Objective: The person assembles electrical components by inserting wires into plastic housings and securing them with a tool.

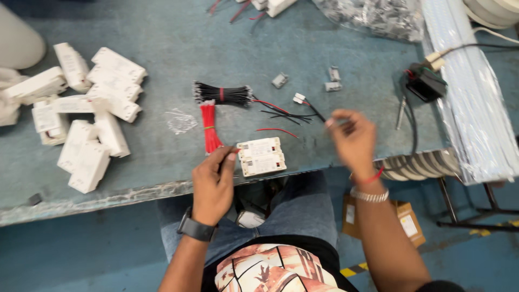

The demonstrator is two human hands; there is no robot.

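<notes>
Housings [86, 116], white and rectangular, lie heaped at the left of the blue bench [178, 48]. Red wires [210, 127] and black wires [224, 95] lie bundled mid-bench. The left hand [213, 184] pinches the edge of a white driver box [261, 156] near the bench front. The right hand [354, 140], blurred, pinches a black lead [313, 110].

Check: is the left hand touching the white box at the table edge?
Touching. Head view shows left hand fingertips pressed against the left end of the white box.
</notes>
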